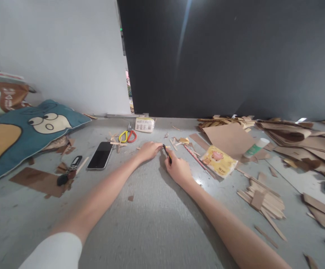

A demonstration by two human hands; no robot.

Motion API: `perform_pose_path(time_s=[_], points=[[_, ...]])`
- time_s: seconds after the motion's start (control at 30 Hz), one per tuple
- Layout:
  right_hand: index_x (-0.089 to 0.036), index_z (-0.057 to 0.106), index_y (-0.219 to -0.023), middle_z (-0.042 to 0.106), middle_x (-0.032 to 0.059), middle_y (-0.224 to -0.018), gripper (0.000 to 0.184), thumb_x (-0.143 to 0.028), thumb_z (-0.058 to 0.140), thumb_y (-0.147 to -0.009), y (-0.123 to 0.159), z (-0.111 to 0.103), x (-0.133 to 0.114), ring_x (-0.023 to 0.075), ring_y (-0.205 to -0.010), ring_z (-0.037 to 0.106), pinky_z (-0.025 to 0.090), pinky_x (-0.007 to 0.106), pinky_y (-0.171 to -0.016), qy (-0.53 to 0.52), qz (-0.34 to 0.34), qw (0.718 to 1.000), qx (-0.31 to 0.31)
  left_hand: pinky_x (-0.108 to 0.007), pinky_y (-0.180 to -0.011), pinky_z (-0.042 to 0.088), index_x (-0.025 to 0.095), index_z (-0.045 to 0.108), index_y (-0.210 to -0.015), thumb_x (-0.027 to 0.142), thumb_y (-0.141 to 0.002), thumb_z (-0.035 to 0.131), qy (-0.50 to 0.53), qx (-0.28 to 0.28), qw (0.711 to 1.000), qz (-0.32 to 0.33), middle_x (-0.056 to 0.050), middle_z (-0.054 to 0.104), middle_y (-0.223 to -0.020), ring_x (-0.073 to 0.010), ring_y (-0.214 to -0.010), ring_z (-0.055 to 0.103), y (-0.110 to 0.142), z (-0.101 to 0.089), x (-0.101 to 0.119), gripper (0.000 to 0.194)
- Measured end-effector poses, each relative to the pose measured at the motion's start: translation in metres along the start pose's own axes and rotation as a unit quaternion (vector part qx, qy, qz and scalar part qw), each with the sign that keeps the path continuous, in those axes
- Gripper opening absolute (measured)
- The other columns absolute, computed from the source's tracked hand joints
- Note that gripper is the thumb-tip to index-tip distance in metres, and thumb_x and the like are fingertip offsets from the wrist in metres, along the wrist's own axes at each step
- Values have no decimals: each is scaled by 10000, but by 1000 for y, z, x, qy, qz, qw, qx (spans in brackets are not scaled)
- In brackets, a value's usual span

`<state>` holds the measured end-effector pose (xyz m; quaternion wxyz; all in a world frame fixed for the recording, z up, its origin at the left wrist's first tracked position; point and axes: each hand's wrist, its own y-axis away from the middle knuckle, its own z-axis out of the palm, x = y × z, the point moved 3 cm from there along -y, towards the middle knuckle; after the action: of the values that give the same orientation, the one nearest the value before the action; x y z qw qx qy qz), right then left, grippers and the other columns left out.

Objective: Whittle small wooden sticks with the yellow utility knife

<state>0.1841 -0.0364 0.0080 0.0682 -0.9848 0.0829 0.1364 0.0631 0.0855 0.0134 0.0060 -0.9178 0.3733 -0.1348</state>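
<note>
1 tool (166, 152) (dark) — in right hand (179, 170)

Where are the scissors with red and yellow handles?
In the head view, the scissors lie left of centre, between the phone and the small packet, beyond the left hand.

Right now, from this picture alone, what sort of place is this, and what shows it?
Probably a craft worktable: scissors, a pile of thin wooden-looking strips and brown cardboard sheets lie on it.
</note>
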Motion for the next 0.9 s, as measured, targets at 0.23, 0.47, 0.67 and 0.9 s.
perform_pose_path(time_s=[0.23, 0.47, 0.67, 0.9], points=[[-235, 489, -1529, 802, 124, -962, 491, -313, 402, -1051, 5, -1, 1, 275, -854, 768, 507, 331, -780, -3, 3, 1000, -3, -331, -803, 432, 241, 763, -1046, 396, -1061, 399, 8, 15, 999, -28, -132, 788, -1028, -287, -962, 719, -1, 0, 1, 395], [-200, 420, -1549, 777, 122, -934, 522, -344, 366, -1051, 2, 3, 11, 294, -813, 740, 486, 345, -750, -83, -1, 997, -3, -335, -817, 429, 242, 742, -1090, 395, -1065, 387, 8, 15, 999, -29, -127, 779, -1038, -289, -976, 712, -3, 4, -3, 387], [-175, 631, -1146, 677, 61, -862, 502, -566, 350, -1003, -18, 7, 48, 221, -793, 623, 480, 321, -769, -373, -2, 914, 156, -345, -798, 410, 193, 688, -1117, 352, -1082, 322, 8, 30, 994, -107, -135, 753, -985, -278, -913, 685, -5, 4, -9, 401], [-215, 618, -1037, 625, 4, -829, 495, -671, 614, -847, -30, 9, 63, 186, -809, 606, 519, 349, -840, -631, -43, 765, 123, -340, -788, 396, 197, 681, -1120, 340, -1084, 319, -28, 21, 994, -103, -137, 754, -1011, -278, -931, 682, -5, 5, -9, 391]])
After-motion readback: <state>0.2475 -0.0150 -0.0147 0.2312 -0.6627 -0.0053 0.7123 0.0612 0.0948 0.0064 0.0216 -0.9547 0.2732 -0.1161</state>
